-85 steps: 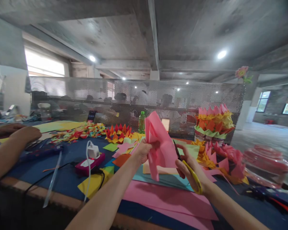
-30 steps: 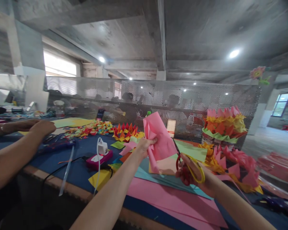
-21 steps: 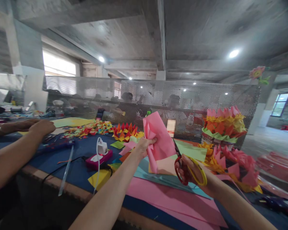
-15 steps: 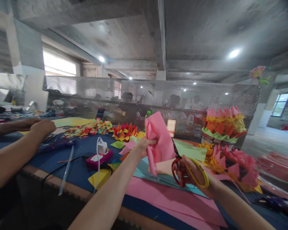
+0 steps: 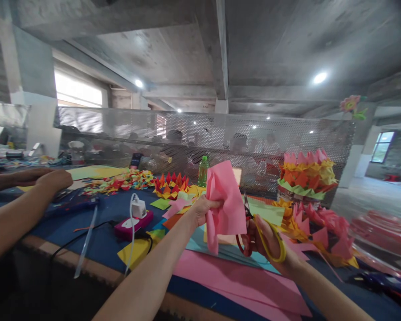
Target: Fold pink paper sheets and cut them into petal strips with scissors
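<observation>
Fingers of the left hand (image 5: 202,211) are closed on a creased pink paper (image 5: 227,203), thumb laid across its bunched left part, holding it up near the centre of the frame, above the table. Just right of it, the right hand (image 5: 269,238) grips scissors (image 5: 248,213) by the red and yellow handle loops; the blades point upward beside the paper's right edge, and whether they touch it cannot be told. For a clean cut, the left pinch is best firm and well clear of the blades, any layers pressed together so none slips, the paper turned to meet the scissors. Long strokes near the pivot should leave a smoother edge than snips with the tips.

Below, at lower centre, lie pink sheets (image 5: 234,278). Left of the forearm sits a purple power strip (image 5: 133,225), its white cable best kept off the elbow. Farther out, tiered paper petals (image 5: 305,174) stand at right, and a co-worker's hand (image 5: 55,178) shows at far left.
</observation>
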`<state>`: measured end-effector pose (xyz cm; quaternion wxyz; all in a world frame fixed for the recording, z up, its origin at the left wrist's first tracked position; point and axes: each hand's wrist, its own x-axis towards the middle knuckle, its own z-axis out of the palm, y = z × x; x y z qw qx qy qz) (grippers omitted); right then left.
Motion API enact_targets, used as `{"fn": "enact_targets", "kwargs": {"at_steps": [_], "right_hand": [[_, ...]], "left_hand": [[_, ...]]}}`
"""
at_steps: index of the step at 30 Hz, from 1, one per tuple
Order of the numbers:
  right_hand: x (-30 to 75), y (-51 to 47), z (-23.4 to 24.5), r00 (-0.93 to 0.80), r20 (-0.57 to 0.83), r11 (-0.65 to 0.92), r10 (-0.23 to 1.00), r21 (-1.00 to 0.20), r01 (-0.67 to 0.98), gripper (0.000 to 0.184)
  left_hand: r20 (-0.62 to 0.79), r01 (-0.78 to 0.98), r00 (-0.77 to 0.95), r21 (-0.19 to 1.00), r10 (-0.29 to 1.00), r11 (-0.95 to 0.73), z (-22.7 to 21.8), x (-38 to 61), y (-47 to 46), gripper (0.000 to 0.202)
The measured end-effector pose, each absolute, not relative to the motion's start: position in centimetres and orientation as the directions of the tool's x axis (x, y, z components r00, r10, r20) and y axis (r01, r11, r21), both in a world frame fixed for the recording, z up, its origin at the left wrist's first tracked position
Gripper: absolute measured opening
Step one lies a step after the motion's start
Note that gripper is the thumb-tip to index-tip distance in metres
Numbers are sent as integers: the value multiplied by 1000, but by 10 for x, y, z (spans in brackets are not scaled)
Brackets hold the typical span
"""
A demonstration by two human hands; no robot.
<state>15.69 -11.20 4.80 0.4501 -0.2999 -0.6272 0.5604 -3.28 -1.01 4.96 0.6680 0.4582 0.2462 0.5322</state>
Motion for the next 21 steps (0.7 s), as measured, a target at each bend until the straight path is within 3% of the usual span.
{"fn": "enact_targets", "kwargs": {"at_steps": [4, 21], "right_hand": [[157, -109, 43, -385, 309, 300, 870, -950, -85, 54], [166, -95, 21, -307, 443, 474, 842, -880, 31, 56]], "left_hand": [[138, -476, 320, 879, 937, 33, 49, -29, -12, 44], [166, -497, 324, 868, 931, 18, 42, -26, -7, 40]]}}
